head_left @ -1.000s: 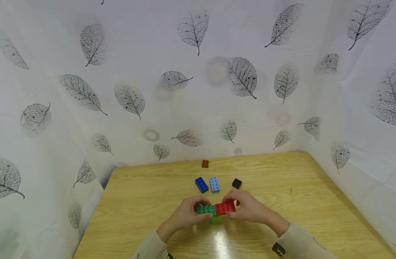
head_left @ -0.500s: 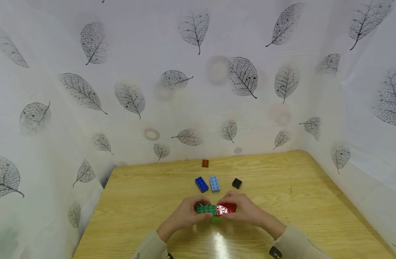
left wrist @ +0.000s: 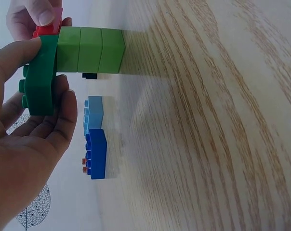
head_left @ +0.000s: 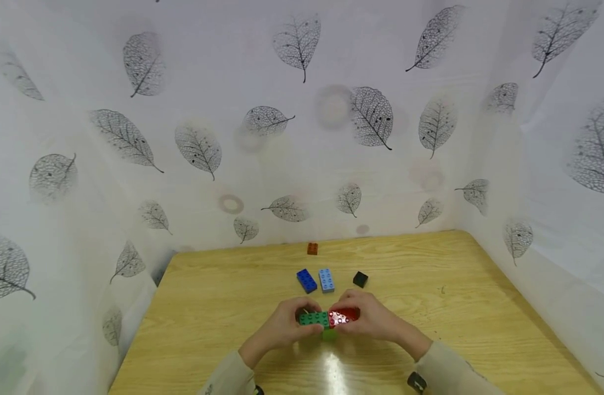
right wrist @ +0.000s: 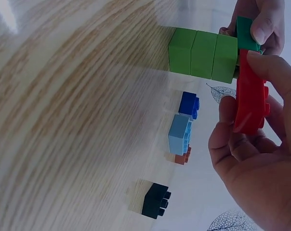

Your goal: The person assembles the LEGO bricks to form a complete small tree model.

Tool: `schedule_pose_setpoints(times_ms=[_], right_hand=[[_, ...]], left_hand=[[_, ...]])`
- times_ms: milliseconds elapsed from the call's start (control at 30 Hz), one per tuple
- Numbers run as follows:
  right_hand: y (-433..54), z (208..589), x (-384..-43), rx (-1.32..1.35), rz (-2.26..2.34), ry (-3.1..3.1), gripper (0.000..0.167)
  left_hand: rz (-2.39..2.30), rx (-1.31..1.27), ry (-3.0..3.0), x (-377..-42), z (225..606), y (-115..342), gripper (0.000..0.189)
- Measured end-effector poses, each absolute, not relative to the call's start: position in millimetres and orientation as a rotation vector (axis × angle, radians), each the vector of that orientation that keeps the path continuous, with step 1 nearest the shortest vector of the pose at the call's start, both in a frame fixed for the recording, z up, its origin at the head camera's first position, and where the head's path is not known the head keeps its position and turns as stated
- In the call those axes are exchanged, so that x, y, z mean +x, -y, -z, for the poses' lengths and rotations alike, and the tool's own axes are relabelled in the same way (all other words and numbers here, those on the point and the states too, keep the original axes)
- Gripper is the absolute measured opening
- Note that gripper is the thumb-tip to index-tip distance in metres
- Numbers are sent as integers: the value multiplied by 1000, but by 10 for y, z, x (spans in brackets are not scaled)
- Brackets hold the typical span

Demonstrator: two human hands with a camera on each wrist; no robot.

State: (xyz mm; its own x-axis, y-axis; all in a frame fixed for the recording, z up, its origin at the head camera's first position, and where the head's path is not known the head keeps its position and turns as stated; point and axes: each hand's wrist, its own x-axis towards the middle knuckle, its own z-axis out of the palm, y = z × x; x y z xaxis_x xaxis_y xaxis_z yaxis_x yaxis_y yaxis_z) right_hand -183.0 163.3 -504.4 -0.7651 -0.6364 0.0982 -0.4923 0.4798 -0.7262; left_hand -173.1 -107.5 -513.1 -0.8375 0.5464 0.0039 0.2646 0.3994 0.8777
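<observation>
- Three light green blocks (left wrist: 90, 49) stand already stacked on the table (head_left: 208, 296).
- At their top, the left hand (head_left: 286, 325) pinches the green block (head_left: 314, 319), the right hand (head_left: 373, 319) the red block (right wrist: 249, 96); this one seems not fully seated.
- Blue block (head_left: 306, 281), pale blue block (head_left: 326, 280), black block (head_left: 360, 280), orange block (head_left: 312, 249) lie unjoined.

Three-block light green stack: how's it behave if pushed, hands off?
Probably tippy: the light green stack stands tall on a narrow base, with the dark green brick and red brick jutting out to opposite sides. Likely stiff, with only thin seams showing. Unlikely to roll, given flat faces.
</observation>
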Motion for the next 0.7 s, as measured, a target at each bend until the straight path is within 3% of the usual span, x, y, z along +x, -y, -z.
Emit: schedule_pose_setpoints(times_ms=[433,700], right_hand=[[-1630,5055,-1845,-995,1134,-2536,40],[-1628,5140,-1828,-798,1280,-2464,43]], left_hand=[[-1433,737,-2367,-1739,5128,1088,28],[-1416,723,-2385,-1738,5153,1089,28]])
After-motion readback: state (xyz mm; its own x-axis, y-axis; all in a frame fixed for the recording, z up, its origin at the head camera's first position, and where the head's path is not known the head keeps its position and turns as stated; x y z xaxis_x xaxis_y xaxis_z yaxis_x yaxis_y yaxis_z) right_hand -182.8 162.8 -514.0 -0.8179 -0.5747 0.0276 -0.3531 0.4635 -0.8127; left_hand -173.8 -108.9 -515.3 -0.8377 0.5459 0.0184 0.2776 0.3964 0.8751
